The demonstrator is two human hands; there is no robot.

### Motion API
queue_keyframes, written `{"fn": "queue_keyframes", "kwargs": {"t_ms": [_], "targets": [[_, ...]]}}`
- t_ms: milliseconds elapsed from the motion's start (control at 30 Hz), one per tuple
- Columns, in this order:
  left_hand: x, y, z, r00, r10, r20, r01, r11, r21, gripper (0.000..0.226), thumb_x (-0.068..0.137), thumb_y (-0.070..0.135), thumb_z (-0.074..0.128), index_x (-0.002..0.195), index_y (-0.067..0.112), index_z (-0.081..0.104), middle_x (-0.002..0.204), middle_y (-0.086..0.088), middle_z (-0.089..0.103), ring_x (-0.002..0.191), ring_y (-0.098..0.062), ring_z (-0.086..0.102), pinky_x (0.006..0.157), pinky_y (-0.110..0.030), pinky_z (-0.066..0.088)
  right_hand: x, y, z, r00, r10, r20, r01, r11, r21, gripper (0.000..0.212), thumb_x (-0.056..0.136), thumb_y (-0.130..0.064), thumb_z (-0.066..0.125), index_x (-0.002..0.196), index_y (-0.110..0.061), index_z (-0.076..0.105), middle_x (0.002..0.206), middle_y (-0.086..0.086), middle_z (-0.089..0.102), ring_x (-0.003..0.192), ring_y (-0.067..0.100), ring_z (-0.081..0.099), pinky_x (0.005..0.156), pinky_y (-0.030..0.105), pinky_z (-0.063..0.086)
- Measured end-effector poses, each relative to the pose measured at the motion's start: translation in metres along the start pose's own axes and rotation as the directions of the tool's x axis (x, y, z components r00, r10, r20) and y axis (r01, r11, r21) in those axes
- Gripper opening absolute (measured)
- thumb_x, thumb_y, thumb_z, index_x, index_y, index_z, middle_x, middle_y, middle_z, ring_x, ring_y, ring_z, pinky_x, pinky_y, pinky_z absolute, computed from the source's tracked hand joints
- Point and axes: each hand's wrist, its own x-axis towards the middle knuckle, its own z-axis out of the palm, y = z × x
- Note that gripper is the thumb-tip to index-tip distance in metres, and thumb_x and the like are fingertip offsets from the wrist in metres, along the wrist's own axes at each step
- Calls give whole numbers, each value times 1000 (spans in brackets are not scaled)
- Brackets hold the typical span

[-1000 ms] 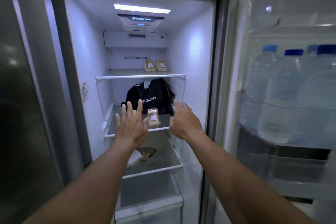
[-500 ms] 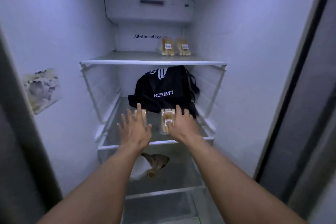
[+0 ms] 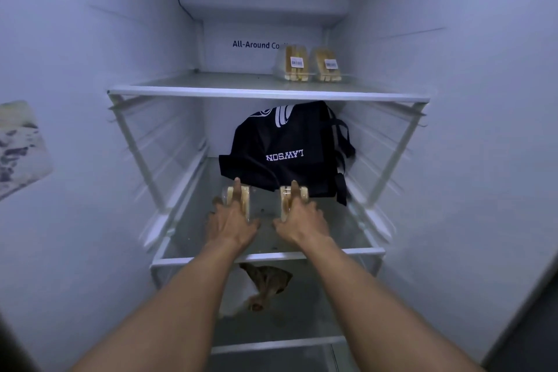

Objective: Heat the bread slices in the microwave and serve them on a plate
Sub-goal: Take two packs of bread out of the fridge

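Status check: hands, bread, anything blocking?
Left hand and right hand each on a bread pack, middle shelf. Black bag close behind.

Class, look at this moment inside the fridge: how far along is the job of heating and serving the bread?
Done: the fridge is open. In hand: the left hand and right hand each close on a bread pack on the middle shelf. Left: lifting them out, microwaving, plating; no microwave or plate shows here.

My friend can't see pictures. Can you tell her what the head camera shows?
Inside an open fridge, the left hand and right hand each grip a bread pack on the middle shelf, before a black bag. Two more packs sit above.
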Motion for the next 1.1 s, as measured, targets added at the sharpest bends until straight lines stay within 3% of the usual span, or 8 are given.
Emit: {"fn": "queue_keyframes", "kwargs": {"t_ms": [200,500,800,1100], "targets": [[8,1,2,998,-60,35,58,997,54,109,76,52,70,152,42,-8,153,-20,23,128,-46,44,101,-46,45,9,-5,6,999,45,10,-44,998,-39,117,77,-48,76,155,-33,-9,148,25,33,134,46,37,108,53,38],[5,3,-3,997,-72,-13,71,995,-63,86,71,33,77,135,40,19,130,-15,39,113,-43,49,90,-50,49,3,0,4,997,45,-64,-45,999,-2,105,75,-39,83,148,-33,8,139,25,42,127,45,43,100,54,44],[-15,16,-31,998,-60,-37,55,991,-119,95,76,20,70,148,42,13,137,-13,35,122,-43,44,98,-51,43,-26,-6,-25,996,13,-93,-13,1000,5,108,75,-40,83,151,-32,7,144,20,32,129,42,39,98,52,46],[-82,28,-86,999,18,-31,-23,986,-167,95,75,18,76,146,40,17,140,-14,33,125,-42,41,98,-53,45,-113,-22,-83,987,15,-159,-18,1000,-17,98,75,-39,84,146,-29,17,139,21,38,126,41,43,98,48,44]]}}
